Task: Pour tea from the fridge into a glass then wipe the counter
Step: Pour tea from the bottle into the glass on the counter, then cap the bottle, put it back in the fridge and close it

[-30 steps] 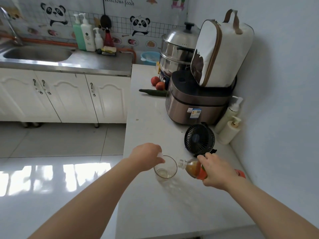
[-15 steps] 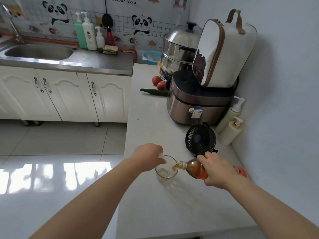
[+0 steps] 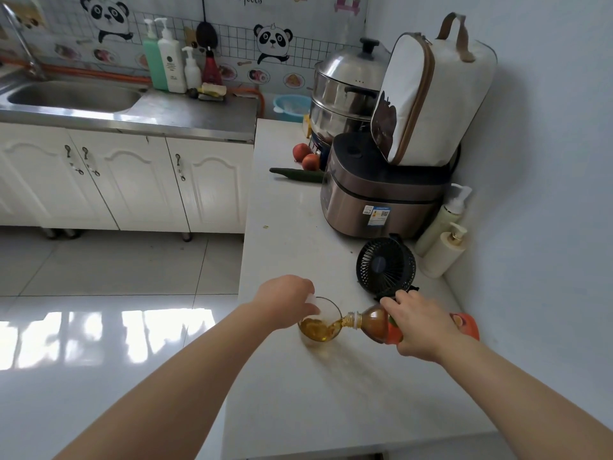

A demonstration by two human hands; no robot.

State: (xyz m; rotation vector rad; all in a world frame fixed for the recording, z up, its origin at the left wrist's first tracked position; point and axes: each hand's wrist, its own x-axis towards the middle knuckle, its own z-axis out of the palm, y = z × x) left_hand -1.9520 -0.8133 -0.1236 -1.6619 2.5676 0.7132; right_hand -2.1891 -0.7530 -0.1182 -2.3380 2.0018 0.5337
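As bottle (image 3: 381, 323) tips | glass (image 3: 320, 328) now holds more tea

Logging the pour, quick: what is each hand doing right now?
Left hand: closed on the rim of the glass, steadying it.
Right hand: closed around the tea bottle, tipped and pouring into the glass.

The white counter (image 3: 331, 393) is bare in front of the glass (image 3: 320, 327). Behind the right hand (image 3: 421, 323), a black fan (image 3: 385, 265) stands close. A rice cooker (image 3: 381, 197) and two pump bottles (image 3: 444, 237) fill the back corner.
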